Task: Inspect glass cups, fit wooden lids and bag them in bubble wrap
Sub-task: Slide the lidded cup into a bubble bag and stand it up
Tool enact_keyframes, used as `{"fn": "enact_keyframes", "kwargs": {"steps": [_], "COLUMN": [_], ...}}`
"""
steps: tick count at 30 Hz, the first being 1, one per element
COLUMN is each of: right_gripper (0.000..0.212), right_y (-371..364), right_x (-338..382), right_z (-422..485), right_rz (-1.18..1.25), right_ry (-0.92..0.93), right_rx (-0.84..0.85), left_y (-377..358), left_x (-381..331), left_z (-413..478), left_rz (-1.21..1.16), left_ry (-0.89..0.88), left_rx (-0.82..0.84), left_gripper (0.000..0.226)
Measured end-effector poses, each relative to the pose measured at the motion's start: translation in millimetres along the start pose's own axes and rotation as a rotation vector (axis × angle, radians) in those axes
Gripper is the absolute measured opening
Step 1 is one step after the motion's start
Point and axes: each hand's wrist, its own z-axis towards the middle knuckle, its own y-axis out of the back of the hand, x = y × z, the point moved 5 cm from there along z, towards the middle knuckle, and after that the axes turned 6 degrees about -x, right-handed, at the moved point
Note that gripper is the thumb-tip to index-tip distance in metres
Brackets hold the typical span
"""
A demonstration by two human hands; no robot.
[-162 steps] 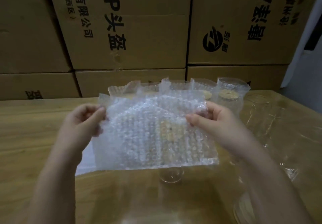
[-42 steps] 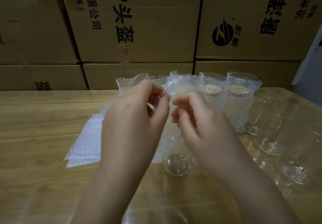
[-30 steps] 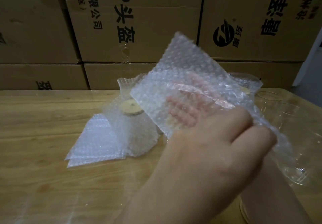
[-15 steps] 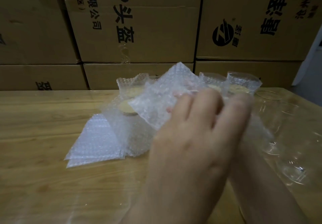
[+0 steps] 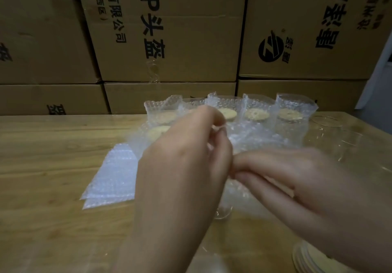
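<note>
My left hand (image 5: 184,162) and my right hand (image 5: 297,177) meet over the table's middle. Both pinch a clear bubble wrap bag (image 5: 256,141) that spreads out behind them. The right hand is blurred and its fingertips are hidden behind the left hand. Below the hands shows the base of a bare glass cup (image 5: 222,214) standing on the table. Several bagged cups with wooden lids (image 5: 289,116) stand in a row at the back. A stack of wooden lids (image 5: 314,260) lies at the bottom right.
A pile of flat bubble wrap bags (image 5: 112,179) lies left of the hands on the wooden table (image 5: 42,156). Empty glass cups (image 5: 347,145) stand at the right. Stacked cardboard boxes (image 5: 169,39) wall off the table's far edge.
One second ago the bag was held up with fingers inside it. It has come down low over the table, and both hands now pinch it close together.
</note>
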Motion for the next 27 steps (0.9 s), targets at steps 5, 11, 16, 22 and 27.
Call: {"fn": "enact_keyframes", "kwargs": {"steps": [5,11,16,22,27], "right_gripper": [0.021,0.019,0.041,0.047,0.052], "right_y": [20.2,-24.7,-70.8,-83.8,-89.9], "right_x": [-25.8,-82.2,-92.1,-103.5,-109.1], "right_z": [5.8,12.0,14.4,16.3,14.8], "right_rz": [0.228,-0.051,0.048,0.081,0.139], "right_ry": [-0.050,-0.426,-0.490,-0.512,-0.503], "right_rx": [-0.510,-0.183,0.163,0.107,0.104], "left_y": [8.2,35.2,39.0,14.9,9.8], "left_x": [35.7,61.8,60.0,66.0,68.8], "left_z": [11.3,18.3,17.1,13.5,13.0], "left_rz": [0.154,0.026,-0.027,0.109,0.145], "left_ry": [0.166,0.235,0.259,0.341,0.327], "left_rx": [-0.052,-0.140,-0.064,0.095,0.059], "left_gripper": [0.005,0.007,0.010,0.010,0.009]}}
